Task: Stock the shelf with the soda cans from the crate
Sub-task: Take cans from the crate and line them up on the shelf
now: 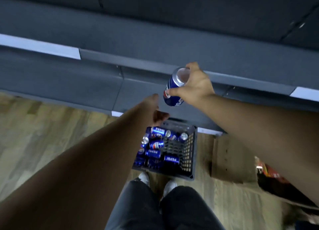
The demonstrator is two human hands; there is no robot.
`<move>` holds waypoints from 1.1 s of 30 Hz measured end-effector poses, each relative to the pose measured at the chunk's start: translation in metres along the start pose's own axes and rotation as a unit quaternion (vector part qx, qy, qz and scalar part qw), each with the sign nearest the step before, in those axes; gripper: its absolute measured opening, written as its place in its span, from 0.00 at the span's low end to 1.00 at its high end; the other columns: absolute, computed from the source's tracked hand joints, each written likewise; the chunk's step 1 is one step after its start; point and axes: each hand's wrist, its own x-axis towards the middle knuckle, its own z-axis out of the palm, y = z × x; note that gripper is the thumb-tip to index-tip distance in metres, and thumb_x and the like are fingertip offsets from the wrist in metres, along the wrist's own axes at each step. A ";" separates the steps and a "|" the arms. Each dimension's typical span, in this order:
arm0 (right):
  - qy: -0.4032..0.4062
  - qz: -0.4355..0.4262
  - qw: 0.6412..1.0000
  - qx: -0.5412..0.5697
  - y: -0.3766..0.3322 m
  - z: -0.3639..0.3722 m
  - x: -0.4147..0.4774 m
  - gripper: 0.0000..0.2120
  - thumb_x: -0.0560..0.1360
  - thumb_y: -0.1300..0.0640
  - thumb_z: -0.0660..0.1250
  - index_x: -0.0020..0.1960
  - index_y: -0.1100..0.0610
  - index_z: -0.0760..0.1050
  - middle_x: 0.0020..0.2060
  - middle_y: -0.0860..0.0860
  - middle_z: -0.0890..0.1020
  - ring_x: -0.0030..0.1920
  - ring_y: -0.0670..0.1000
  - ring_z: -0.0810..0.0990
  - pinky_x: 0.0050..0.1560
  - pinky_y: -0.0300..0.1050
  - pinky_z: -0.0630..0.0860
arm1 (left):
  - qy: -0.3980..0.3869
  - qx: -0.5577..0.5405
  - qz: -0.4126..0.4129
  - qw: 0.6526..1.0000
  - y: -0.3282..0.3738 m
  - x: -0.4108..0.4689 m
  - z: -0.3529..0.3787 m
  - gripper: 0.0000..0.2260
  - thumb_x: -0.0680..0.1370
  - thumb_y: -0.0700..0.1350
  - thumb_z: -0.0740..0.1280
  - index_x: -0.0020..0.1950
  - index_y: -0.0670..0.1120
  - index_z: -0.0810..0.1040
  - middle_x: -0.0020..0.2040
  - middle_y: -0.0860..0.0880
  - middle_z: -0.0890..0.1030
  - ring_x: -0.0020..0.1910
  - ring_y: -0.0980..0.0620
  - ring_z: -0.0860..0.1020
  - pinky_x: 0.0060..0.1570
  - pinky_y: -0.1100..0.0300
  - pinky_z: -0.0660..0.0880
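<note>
Right hand (195, 86) holds one soda can (172, 91) near its silver end, with the fingers curled over the rim and the thumb pressed on the blue side. The can is tilted and in the air, in front of the front edge of the shelf (138, 64) and higher than the crate (190, 152). I judge that this grip at the end leaves the bottom free, so that the can may be set upright on a shelf board.

Left hand (153, 107) reaches down toward the crate with the fingers loosely bent, and I see nothing in it (its palm is turned away from the camera, so I am not fully sure). It seems to go for another can while the right hand places one, which would save time.

Under the left hand the dark crate stands on the wooden floor (34, 135), just beside the foot of the shelf and in front of the person's shoes (144, 176). This place looks practical, because both the cans and the shelf are within reach. Many blue cans (156, 144) lie in the crate on their sides, pointing in mixed directions, so most of the work is not yet done. The shelf boards that I can see carry no cans. To the right of the crate there is a brown cardboard box (229, 160).
</note>
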 end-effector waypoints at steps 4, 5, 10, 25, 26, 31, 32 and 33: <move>0.034 -0.047 0.998 -0.007 -0.023 -0.039 -0.008 0.39 0.63 0.50 0.79 0.67 0.54 0.63 0.61 0.51 0.73 0.59 0.53 0.73 0.53 0.42 0.70 | -0.044 -0.068 0.038 0.996 0.032 -0.033 0.012 0.29 0.82 0.60 0.48 0.72 0.39 0.57 0.56 0.37 0.77 0.18 0.49 0.76 0.21 0.69 0.62; 0.042 -0.059 0.997 -0.010 -0.028 -0.049 -0.010 0.39 0.63 0.50 0.79 0.66 0.54 0.63 0.60 0.51 0.73 0.59 0.53 0.73 0.54 0.42 0.71 | -0.053 -0.084 0.043 0.994 0.041 -0.041 0.014 0.30 0.81 0.60 0.47 0.74 0.39 0.54 0.57 0.37 0.77 0.20 0.47 0.78 0.21 0.70 0.64; 0.084 -0.130 0.987 -0.033 -0.050 -0.083 -0.019 0.37 0.62 0.50 0.79 0.66 0.53 0.65 0.59 0.51 0.73 0.58 0.53 0.74 0.54 0.43 0.70 | -0.159 -0.110 0.067 0.979 0.075 -0.082 0.025 0.32 0.81 0.62 0.43 0.58 0.37 0.72 0.40 0.37 0.82 0.35 0.45 0.81 0.27 0.64 0.75; 0.243 -0.331 0.912 -0.009 -0.080 -0.153 -0.042 0.35 0.61 0.59 0.80 0.62 0.64 0.67 0.60 0.56 0.70 0.58 0.56 0.74 0.57 0.45 0.71 | -0.160 -0.152 0.195 0.956 0.147 -0.192 0.053 0.28 0.78 0.65 0.53 0.49 0.40 0.77 0.35 0.42 0.83 0.38 0.45 0.80 0.34 0.53 0.76; 0.254 -0.337 0.907 0.001 -0.079 -0.154 -0.041 0.35 0.60 0.60 0.80 0.62 0.65 0.67 0.61 0.57 0.70 0.58 0.57 0.73 0.57 0.43 0.69 | -0.161 -0.143 0.197 0.956 0.148 -0.197 0.054 0.28 0.78 0.65 0.53 0.50 0.41 0.77 0.37 0.42 0.83 0.38 0.44 0.80 0.34 0.53 0.76; 0.285 -0.379 0.880 -0.016 -0.073 -0.156 -0.043 0.38 0.58 0.61 0.82 0.62 0.63 0.67 0.63 0.64 0.70 0.63 0.64 0.72 0.62 0.55 0.70 | -0.154 -0.117 0.206 0.959 0.154 -0.211 0.061 0.26 0.76 0.65 0.57 0.54 0.43 0.77 0.46 0.43 0.82 0.43 0.44 0.79 0.40 0.52 0.76; 0.294 -0.401 0.867 -0.028 -0.071 -0.156 -0.043 0.39 0.58 0.61 0.82 0.62 0.60 0.65 0.63 0.65 0.70 0.63 0.64 0.72 0.62 0.56 0.70 | -0.158 -0.118 0.205 0.959 0.154 -0.210 0.062 0.27 0.76 0.66 0.58 0.56 0.44 0.77 0.47 0.43 0.82 0.45 0.44 0.80 0.42 0.51 0.76; 0.305 -0.419 0.854 -0.041 -0.068 -0.156 -0.042 0.39 0.57 0.62 0.82 0.61 0.58 0.63 0.63 0.65 0.70 0.63 0.64 0.72 0.61 0.56 0.69 | -0.164 -0.118 0.203 0.958 0.154 -0.211 0.063 0.27 0.75 0.66 0.60 0.58 0.44 0.77 0.49 0.43 0.82 0.46 0.44 0.80 0.44 0.50 0.77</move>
